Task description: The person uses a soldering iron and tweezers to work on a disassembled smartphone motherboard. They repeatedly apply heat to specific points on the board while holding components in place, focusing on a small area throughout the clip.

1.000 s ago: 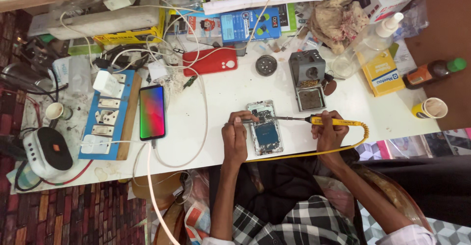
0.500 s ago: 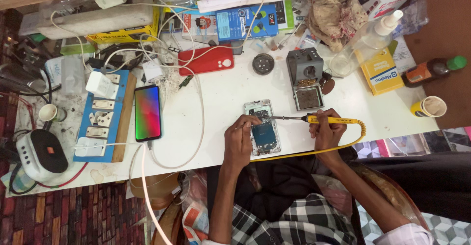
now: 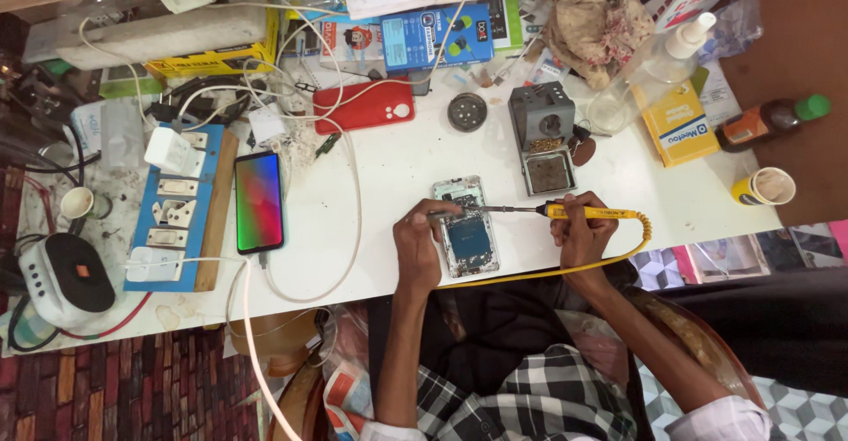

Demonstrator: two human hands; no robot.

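Gripping yellow soldering iron [image 3: 594, 214] in right hand [image 3: 579, 233], left hand [image 3: 417, 245] fingers pinching opened phone [image 3: 466, 226]

Your left hand [image 3: 417, 251] and right hand [image 3: 576, 233] flank the opened phone [image 3: 466, 226] at the near edge of the white table [image 3: 397, 158]. You have bare table between the phone and the white cable [image 3: 355, 203] to its left, and beyond it up to the red phone case [image 3: 364, 105]. The soldering stand [image 3: 543, 136] blocks the far right; the yellow cord [image 3: 609, 260] loops around your right hand.
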